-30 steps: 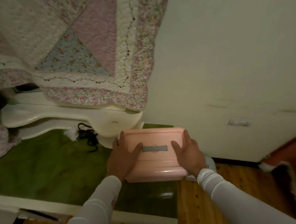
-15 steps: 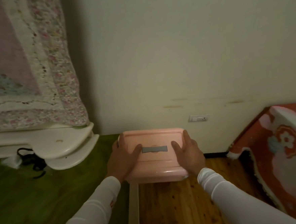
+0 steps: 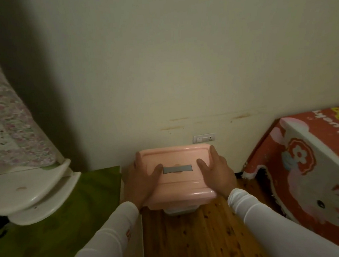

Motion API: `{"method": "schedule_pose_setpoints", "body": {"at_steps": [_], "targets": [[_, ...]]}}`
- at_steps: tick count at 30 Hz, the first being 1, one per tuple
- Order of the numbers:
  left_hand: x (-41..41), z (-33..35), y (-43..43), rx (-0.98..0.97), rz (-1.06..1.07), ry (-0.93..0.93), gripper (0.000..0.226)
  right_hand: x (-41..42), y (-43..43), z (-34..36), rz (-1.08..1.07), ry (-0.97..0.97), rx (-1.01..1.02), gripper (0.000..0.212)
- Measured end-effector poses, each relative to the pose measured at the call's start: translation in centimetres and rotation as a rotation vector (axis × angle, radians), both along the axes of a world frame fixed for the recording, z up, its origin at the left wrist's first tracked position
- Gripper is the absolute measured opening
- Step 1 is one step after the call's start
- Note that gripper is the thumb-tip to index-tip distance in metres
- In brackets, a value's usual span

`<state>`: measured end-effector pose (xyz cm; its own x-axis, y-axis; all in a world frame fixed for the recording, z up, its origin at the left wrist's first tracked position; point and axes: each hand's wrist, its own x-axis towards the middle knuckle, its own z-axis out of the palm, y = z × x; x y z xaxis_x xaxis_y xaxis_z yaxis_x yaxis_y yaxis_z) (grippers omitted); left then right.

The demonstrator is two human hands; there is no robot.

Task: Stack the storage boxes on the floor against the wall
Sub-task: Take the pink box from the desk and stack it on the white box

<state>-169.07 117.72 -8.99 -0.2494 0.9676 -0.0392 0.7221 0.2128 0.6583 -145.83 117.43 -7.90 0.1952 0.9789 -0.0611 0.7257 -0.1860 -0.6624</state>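
Pink storage box [image 3: 178, 176] between left hand [image 3: 141, 183] and right hand [image 3: 218, 173].

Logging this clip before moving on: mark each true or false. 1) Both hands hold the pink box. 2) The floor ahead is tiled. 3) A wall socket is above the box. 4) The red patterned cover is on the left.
1) True: the left hand and right hand grip the sides of the pink box.
2) False: the floor ahead is wooden boards.
3) True: the wall socket appears on the wall just above the box.
4) False: the red patterned cover is on the right.
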Motion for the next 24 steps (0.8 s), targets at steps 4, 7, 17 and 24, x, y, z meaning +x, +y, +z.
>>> {"method": "schedule_pose_setpoints", "body": {"at_steps": [4, 7, 17, 24], "targets": [[1.0, -0.9, 1.7, 0.007, 0.046, -0.119, 0.111, 0.8, 1.7, -0.6, -0.023, 0.014, -0.010, 0.068], [1.3, -1.9, 3.8, -0.009, 0.030, -0.165, 0.100, 1.0, 3.7, -1.2, -0.030, 0.012, -0.017, 0.069], [-0.3, -6.3, 12.4, -0.045, 0.015, -0.198, 0.087, -0.7, 12.5, -4.1, -0.019, 0.046, -0.086, 0.063], [-1.1, -10.9, 15.4, -0.152, 0.075, -0.209, 0.093, -1.6, 16.6, -9.0, -0.043, -0.034, -0.141, 0.078]]}}
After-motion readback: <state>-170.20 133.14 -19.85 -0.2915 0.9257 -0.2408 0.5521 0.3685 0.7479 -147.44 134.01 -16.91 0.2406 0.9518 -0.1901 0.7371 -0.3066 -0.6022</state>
